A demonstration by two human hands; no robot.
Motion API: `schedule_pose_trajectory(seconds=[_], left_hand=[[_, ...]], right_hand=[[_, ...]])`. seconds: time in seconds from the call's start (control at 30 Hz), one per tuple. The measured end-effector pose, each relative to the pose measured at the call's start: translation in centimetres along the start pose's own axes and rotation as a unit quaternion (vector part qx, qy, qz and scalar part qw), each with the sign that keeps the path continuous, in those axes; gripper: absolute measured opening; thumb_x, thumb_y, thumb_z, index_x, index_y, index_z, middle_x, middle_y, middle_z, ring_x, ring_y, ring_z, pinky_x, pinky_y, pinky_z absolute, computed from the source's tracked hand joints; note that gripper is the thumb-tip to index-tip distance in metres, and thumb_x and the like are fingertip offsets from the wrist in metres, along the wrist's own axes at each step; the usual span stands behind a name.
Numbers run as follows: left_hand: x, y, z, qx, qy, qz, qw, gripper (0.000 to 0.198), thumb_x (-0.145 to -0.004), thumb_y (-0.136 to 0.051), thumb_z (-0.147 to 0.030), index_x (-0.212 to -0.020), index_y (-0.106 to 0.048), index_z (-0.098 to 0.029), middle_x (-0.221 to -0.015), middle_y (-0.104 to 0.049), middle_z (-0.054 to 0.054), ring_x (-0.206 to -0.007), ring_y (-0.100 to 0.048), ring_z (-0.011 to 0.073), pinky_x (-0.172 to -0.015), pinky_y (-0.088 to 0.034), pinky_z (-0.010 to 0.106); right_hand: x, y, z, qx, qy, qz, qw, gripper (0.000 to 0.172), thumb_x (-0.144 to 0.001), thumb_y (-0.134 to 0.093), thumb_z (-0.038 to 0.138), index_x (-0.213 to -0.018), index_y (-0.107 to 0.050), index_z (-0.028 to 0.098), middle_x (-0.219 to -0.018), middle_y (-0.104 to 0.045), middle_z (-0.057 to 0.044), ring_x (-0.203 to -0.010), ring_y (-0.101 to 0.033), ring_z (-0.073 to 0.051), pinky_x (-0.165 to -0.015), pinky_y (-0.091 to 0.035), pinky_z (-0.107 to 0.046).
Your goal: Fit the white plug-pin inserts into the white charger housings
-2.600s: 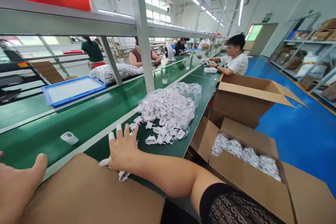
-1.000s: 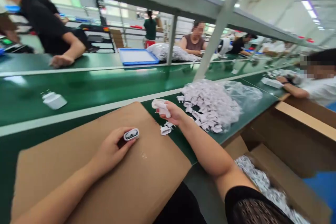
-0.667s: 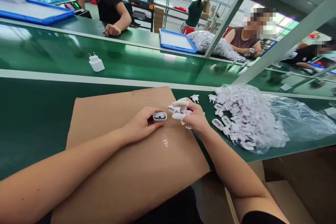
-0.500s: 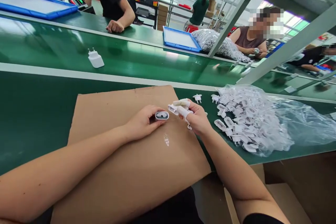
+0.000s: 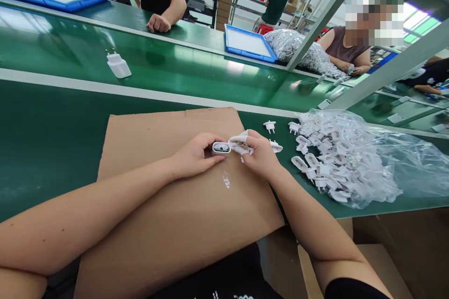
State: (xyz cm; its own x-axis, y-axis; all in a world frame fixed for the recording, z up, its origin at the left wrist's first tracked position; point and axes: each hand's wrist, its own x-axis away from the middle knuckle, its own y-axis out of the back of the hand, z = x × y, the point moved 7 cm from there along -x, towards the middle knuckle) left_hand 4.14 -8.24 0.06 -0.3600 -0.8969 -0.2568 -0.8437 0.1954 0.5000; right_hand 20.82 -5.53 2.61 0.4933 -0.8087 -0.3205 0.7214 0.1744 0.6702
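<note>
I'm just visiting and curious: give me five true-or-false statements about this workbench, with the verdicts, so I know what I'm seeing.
1. The left hand holds a white charger housing. True.
2. Every fingertip of the right hand is bare. False: the right hand wears white finger covers.
3. A white charger lies on the green belt, prongs pointing away. True.
4. The heap of plug pieces is left of the cardboard. False: the plug pieces lie right of the cardboard.
5. A blue-rimmed tray sits beyond the belt. True.

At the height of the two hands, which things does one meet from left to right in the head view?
Left hand, open white casing, right hand, loose white plug part, heap of white plug parts.
</note>
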Motion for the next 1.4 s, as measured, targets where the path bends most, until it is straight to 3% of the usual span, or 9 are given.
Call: schedule_pose_trajectory(seconds=[0.13,0.23,0.47,0.67,0.73,0.83,0.93,1.13,1.4], left_hand=[[0.1,1.0,0.2,-0.026,0.018,-0.056,0.998,0.048,-0.072,-0.084,-0.046,-0.107,-0.061,-0.021,-0.104,-0.063,0.003,-0.093,-0.06,0.0218,-0.081,-0.051,0.033],[0.1,1.0,0.6,-0.049,0.057,-0.057,0.996,0.053,-0.067,-0.088,-0.049,-0.103,-0.062,-0.022,-0.09,-0.063,-0.001,-0.082,-0.061,0.0198,-0.072,-0.048,0.03],[0.1,0.1,0.8,-0.034,0.071,0.005,0.997,0.035,-0.082,-0.071,-0.045,-0.111,-0.066,-0.027,-0.08,-0.065,-0.002,-0.068,-0.06,0.0177,-0.064,-0.046,0.029],[0.2,0.4,-0.1,-0.053,0.072,-0.013,0.996,0.071,-0.069,-0.081,-0.045,-0.13,-0.052,-0.025,-0.119,-0.062,0.004,-0.088,-0.063,0.0221,-0.079,-0.054,0.036],[0.2,0.7,-0.1,-0.069,0.082,-0.047,0.993,0.065,-0.07,-0.081,-0.051,-0.124,-0.057,-0.024,-0.12,-0.06,0.005,-0.087,-0.062,0.022,-0.076,-0.054,0.037],[0.0,0.3,-0.4,-0.029,0.04,-0.038,0.998,0.042,-0.082,-0.071,-0.046,-0.116,-0.063,-0.023,-0.115,-0.059,0.006,-0.09,-0.061,0.0218,-0.075,-0.054,0.035],[-0.1,-0.4,-0.8,0.028,-0.007,0.015,0.999,0.045,-0.085,-0.067,-0.038,-0.128,-0.059,-0.024,-0.12,-0.057,0.008,-0.095,-0.06,0.0214,-0.074,-0.055,0.032],[0.0,-0.2,0.5,0.08,0.091,-0.025,0.992,0.035,-0.078,-0.076,-0.045,-0.099,-0.062,-0.02,-0.092,-0.061,0.002,-0.068,-0.056,0.0147,-0.063,-0.052,0.03],[0.1,-0.3,0.7,0.096,0.089,-0.035,0.991,0.032,-0.077,-0.077,-0.044,-0.092,-0.062,-0.02,-0.086,-0.063,0.001,-0.069,-0.057,0.0157,-0.062,-0.049,0.029]], right_hand=[[0.0,1.1,-1.1,-0.123,-0.129,-0.095,0.979,0.033,-0.074,-0.074,0.027,-0.106,-0.071,0.02,-0.087,-0.065,-0.003,-0.072,-0.058,-0.015,-0.059,-0.045,-0.027],[0.3,0.9,-1.6,-0.207,-0.211,-0.103,0.95,0.042,-0.066,-0.084,0.036,-0.101,-0.07,0.019,-0.081,-0.065,-0.002,-0.065,-0.055,-0.013,-0.054,-0.042,-0.026],[0.2,0.4,0.7,-0.139,-0.077,-0.028,0.987,0.021,-0.076,-0.071,0.025,-0.096,-0.077,0.024,-0.088,-0.065,-0.002,-0.077,-0.057,-0.015,-0.066,-0.047,-0.028],[1.1,-1.3,-0.5,-0.234,-0.179,0.042,0.955,0.049,-0.068,-0.077,0.022,-0.117,-0.069,0.023,-0.095,-0.07,-0.004,-0.075,-0.061,-0.015,-0.058,-0.048,-0.025],[1.0,-1.0,-0.6,-0.243,-0.181,0.021,0.953,0.045,-0.067,-0.078,0.023,-0.111,-0.07,0.021,-0.092,-0.069,-0.004,-0.074,-0.061,-0.016,-0.057,-0.047,-0.025],[0.6,0.3,-0.1,-0.203,-0.131,-0.043,0.969,0.027,-0.072,-0.075,0.027,-0.099,-0.074,0.022,-0.088,-0.067,-0.003,-0.073,-0.059,-0.015,-0.058,-0.047,-0.026],[0.4,1.2,1.3,-0.126,-0.05,-0.069,0.988,0.02,-0.08,-0.072,0.027,-0.099,-0.076,0.025,-0.089,-0.065,-0.003,-0.079,-0.061,-0.016,-0.066,-0.05,-0.03],[0.8,0.4,3.7,0.001,0.085,-0.07,0.994,0.031,-0.091,-0.06,0.02,-0.119,-0.07,0.029,-0.098,-0.065,-0.006,-0.092,-0.064,-0.02,-0.076,-0.054,-0.034],[1.0,-1.3,5.2,0.15,0.175,-0.048,0.972,0.042,-0.092,-0.049,0.009,-0.129,-0.062,0.024,-0.102,-0.063,-0.009,-0.098,-0.06,-0.024,-0.082,-0.052,-0.038]])
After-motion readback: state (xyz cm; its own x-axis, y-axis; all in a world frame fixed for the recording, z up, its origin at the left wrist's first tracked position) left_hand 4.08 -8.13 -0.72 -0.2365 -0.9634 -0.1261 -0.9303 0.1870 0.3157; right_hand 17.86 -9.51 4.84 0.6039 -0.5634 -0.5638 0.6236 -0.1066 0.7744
